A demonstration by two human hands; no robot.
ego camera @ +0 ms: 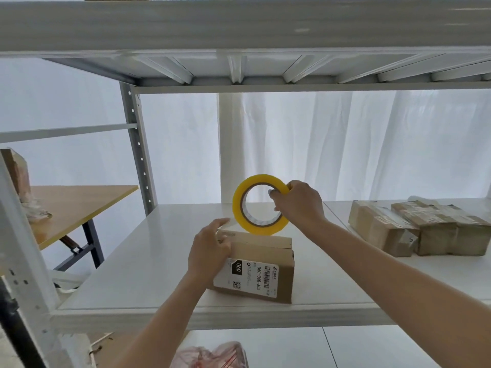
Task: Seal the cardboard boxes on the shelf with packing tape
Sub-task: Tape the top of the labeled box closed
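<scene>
A small cardboard box (268,258) with a white shipping label lies on the white shelf (148,266) near its front edge. My left hand (210,248) presses on the box's left top edge, fingers curled over it, holding down a strip of clear tape that runs up to the roll. My right hand (297,203) grips a yellow roll of packing tape (259,204) upright, fingers through its core, just above the box's far edge.
Several taped cardboard boxes (419,227) sit at the shelf's right. An upper shelf (239,25) hangs overhead. A wooden table (71,205) stands at the left behind the shelf post. A pink plastic bag (212,354) lies on the lower shelf.
</scene>
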